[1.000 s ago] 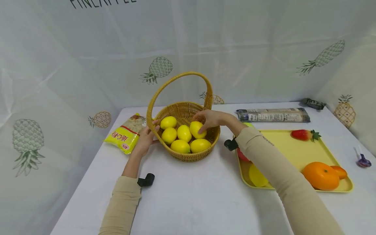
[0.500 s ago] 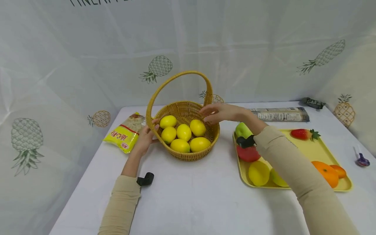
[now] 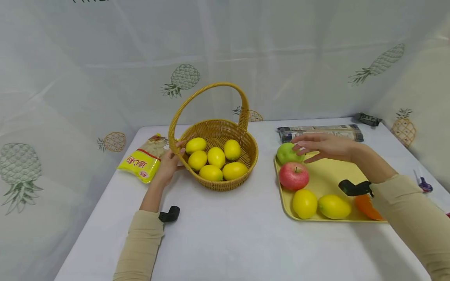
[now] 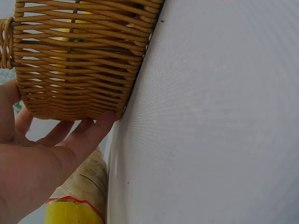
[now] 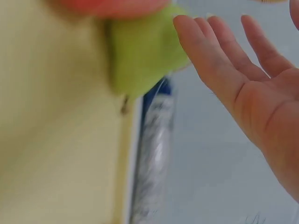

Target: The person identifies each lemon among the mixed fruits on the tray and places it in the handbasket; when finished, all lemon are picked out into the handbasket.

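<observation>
My left hand (image 3: 168, 168) rests against the left side of a wicker basket (image 3: 221, 185) with a tall hoop handle. In the left wrist view its spread, fairly straight fingers (image 4: 88, 140) touch the woven wall, the lowest fingertip right by the table. Several yellow lemons (image 3: 216, 157) lie in the basket. My right hand (image 3: 328, 146) is held over the yellow tray (image 3: 327, 177), fingers loosely extended with nothing in them. Its fingertips overlap a green stemmed fruit (image 3: 286, 153) in the head view. In front of that sit a red apple (image 3: 293, 176) and two lemons (image 3: 335, 207).
A yellow food packet (image 3: 144, 160) lies left of the basket. Behind the tray is a long clear-wrapped pack (image 3: 337, 132), with a small black packet (image 3: 367, 119) beyond. An orange fruit (image 3: 367, 207) shows partly under the right forearm. A purple lollipop (image 3: 425, 185) lies far right.
My right hand has let go of a lemon in the basket and moved right, over the tray. The left hand stays at the basket. The view has shifted slightly to the right.
</observation>
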Motion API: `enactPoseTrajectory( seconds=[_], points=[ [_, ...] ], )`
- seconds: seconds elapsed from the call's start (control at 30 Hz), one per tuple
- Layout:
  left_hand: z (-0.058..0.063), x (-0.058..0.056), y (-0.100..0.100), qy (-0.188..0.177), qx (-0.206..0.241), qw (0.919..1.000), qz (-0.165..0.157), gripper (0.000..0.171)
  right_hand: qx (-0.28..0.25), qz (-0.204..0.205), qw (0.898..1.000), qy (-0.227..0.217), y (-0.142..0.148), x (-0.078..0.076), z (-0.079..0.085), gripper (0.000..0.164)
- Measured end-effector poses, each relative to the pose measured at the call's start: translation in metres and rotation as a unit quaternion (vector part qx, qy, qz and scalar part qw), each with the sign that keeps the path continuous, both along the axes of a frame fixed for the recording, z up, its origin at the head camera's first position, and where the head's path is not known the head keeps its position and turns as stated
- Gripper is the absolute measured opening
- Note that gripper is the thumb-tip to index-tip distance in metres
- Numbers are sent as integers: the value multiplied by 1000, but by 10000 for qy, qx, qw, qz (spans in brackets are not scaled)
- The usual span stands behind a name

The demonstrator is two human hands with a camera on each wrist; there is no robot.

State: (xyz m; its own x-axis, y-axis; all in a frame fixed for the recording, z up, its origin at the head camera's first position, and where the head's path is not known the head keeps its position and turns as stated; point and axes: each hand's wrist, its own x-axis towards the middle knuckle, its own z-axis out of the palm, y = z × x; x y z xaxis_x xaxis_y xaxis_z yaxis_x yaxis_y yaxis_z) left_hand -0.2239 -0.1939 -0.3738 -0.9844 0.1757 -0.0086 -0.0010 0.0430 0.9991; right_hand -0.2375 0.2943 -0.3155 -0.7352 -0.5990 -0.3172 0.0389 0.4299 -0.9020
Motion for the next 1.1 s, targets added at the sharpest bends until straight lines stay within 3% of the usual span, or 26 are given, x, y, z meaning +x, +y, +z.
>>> enactPoseTrajectory(
  seconds=[0.23, 0.47, 0.6, 0.8, 0.97, 1.1],
  points=[
    [1, -1, -1, -5, -79, 10000, 31, 49, 293, 43, 9994, -202, 36, 38, -16, 46],
    [1, -1, -1, 26, -103, 9999, 12, 50, 798, 459, 9951, -351, 48, 60, -28, 46],
    [-2, -3, 0, 14, -119, 9999, 11, 50, 923, 957, 9908, -249, 50, 69, -30, 49],
    [-17, -11, -6, 49, -146, 9999, 79, 50, 1383, 1503, 9789, 62, 45, 76, -29, 54],
    [-22, -15, -9, 103, -208, 9997, 110, 50, 1576, 1474, 9763, 166, 44, 80, -29, 52],
    [-16, -12, -6, 65, -134, 9999, 59, 49, 1508, 1283, 9789, 499, 48, 81, -26, 49]
  ],
)
